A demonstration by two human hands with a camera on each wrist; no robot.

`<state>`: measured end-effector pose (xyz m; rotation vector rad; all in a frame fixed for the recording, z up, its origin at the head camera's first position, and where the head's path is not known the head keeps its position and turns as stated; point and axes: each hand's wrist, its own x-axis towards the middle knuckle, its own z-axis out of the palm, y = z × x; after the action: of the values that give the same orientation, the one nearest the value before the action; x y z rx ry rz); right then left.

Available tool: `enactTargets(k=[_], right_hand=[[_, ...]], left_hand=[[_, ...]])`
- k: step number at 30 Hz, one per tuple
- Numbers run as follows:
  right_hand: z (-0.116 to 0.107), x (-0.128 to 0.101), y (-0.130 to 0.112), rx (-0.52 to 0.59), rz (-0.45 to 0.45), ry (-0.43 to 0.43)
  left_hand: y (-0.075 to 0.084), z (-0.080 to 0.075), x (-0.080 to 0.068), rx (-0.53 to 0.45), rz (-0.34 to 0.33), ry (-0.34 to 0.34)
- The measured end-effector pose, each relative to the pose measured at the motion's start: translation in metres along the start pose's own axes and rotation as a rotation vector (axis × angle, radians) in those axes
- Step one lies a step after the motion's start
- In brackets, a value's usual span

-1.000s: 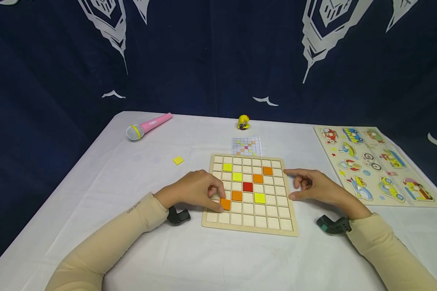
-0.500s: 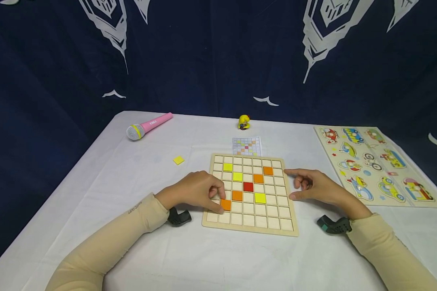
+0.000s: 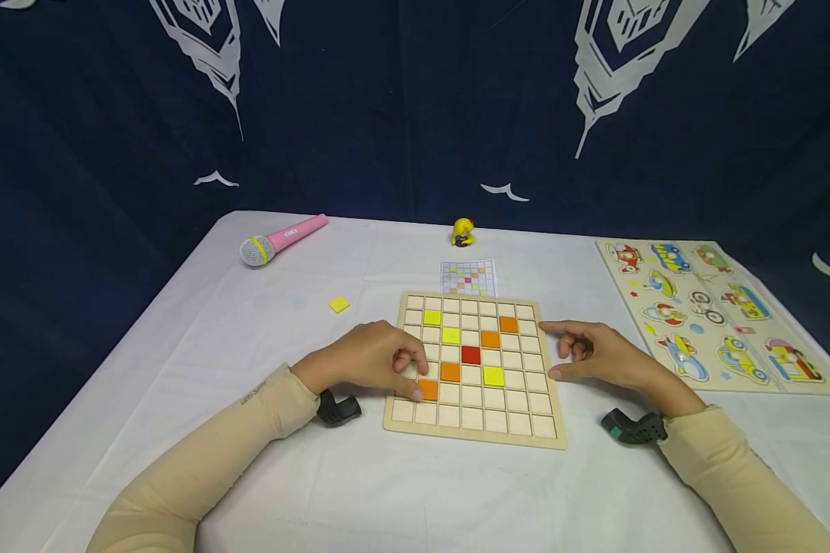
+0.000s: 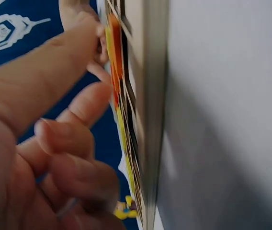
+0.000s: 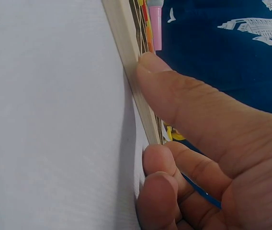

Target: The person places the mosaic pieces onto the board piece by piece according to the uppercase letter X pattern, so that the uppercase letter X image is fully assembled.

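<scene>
A square wooden grid board [image 3: 473, 435] lies flat, with orange, yellow and red tiles in some cells. My left hand [image 3: 372, 359] is over its left side, thumb tip at an orange tile [image 3: 429, 391] that lies in a lower-left cell. The index fingertip hovers just above that tile's far edge; in the left wrist view, thumb and fingers [image 4: 73, 167] are spread apart with nothing pinched between them. At the board's right edge, my right hand [image 3: 598, 353] touches with extended index finger and thumb, the other fingers curled in. The right wrist view shows the thumb [image 5: 157, 72] against the rim.
A loose yellow tile [image 3: 339, 305] lies left of the board. Behind it are a printed pattern card [image 3: 468, 278] and a small yellow figure [image 3: 463, 232]. A pink microphone [image 3: 283, 240] lies at back left, a vehicle picture puzzle [image 3: 712, 322] at right.
My left index finger and thumb have drawn back slightly from the orange tile, and more of it shows. The right hand stays at the board's edge.
</scene>
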<state>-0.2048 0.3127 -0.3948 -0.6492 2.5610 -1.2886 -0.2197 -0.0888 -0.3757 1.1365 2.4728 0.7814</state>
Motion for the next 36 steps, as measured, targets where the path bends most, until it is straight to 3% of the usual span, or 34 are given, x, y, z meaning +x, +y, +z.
enactTargets(k=[9,22,36], right_hand=[[0.0,0.0,-0.001,-0.005,0.004,0.0],[0.001,0.0,-0.002,-0.004,0.008,0.003],[0.0,0.0,-0.001,-0.008,0.008,0.002]], left_hand=[[-0.017,-0.017,-0.001,-0.111,0.034,0.059],[-0.054,-0.049,-0.011,-0.222,-0.093,0.202],[-0.095,-0.068,-0.027,-0.264,-0.182,0.333]])
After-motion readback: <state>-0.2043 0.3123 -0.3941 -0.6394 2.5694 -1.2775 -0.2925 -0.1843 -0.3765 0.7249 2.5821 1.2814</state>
